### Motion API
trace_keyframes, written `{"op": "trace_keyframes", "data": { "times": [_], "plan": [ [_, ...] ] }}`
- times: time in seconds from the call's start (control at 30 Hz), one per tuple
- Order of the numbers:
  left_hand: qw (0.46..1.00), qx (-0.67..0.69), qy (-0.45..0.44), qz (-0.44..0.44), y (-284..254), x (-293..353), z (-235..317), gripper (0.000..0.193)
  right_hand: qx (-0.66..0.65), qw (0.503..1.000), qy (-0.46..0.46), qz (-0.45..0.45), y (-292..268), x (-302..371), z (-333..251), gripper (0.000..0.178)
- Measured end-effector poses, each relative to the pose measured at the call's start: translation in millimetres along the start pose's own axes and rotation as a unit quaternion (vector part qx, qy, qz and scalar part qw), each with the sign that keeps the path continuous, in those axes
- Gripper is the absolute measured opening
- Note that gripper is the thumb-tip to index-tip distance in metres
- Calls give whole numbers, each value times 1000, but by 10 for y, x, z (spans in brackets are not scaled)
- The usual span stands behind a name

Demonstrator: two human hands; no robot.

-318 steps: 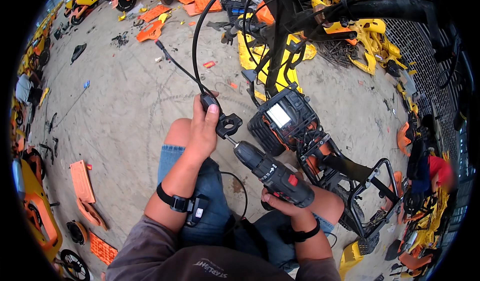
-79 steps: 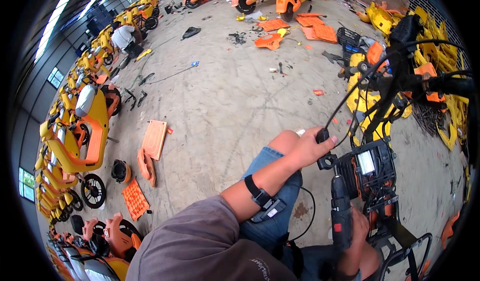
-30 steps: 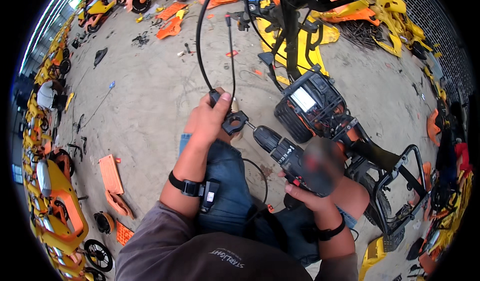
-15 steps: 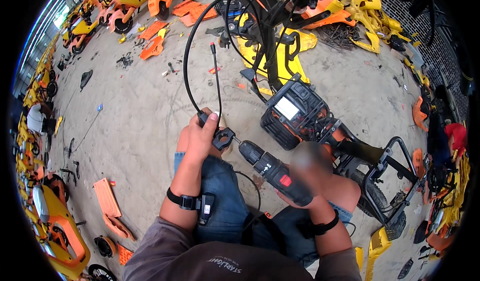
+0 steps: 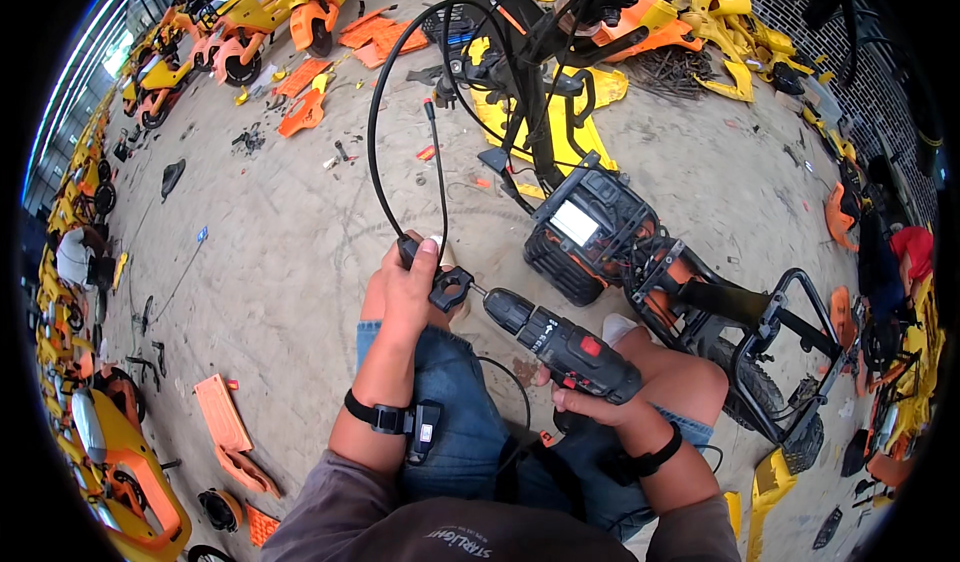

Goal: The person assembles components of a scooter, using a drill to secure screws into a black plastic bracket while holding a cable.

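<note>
Concrete floor (image 5: pixel 290 292) lay below. Your right hand (image 5: pixel 597 402) grasped the drill (image 5: pixel 562 345), probably heavy, best held under its body; your left hand (image 5: pixel 406 280) clutched the clamp (image 5: pixel 450 302), likely light and rigid, at the bit (image 5: pixel 479 291).

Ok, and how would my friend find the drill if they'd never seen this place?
Find the big bare black frame on the right side of the picture. To its lower left, the right hand holds the drill, its nose pointing toward the black clamp piece in the left hand. It's the thick black one with a bright red square; the clamp piece just has a hole.
</note>
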State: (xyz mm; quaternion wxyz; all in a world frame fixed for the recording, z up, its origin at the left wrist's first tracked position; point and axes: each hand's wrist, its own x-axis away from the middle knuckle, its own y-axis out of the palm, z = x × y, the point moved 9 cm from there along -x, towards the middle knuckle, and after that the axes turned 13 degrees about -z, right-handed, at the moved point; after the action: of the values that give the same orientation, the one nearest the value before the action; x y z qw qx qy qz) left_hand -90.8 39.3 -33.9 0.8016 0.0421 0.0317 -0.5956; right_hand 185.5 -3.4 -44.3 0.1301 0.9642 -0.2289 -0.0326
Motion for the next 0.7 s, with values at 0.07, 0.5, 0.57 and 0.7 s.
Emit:
{"op": "trace_keyframes", "data": {
  "times": [0.07, 0.5, 0.57, 0.7],
  "plan": [
    [1000, 3, 0, 14, 19, 5, 28, 38, -36, 999, 13, 13, 1, 12, 15, 53],
    [995, -53, 73, 41, -32, -5, 105, 33, -423, 905, 24, 35, 111, -77, 249, 73],
    [995, -40, 75, 45, -24, -5, 106, 33, -384, 922, 27, 34, 47, -73, 234, 72],
    [996, -32, 70, 42, -45, -11, 35, 33, -336, 940, 35, 41, -8, -60, 214, 75]
  ]
}}
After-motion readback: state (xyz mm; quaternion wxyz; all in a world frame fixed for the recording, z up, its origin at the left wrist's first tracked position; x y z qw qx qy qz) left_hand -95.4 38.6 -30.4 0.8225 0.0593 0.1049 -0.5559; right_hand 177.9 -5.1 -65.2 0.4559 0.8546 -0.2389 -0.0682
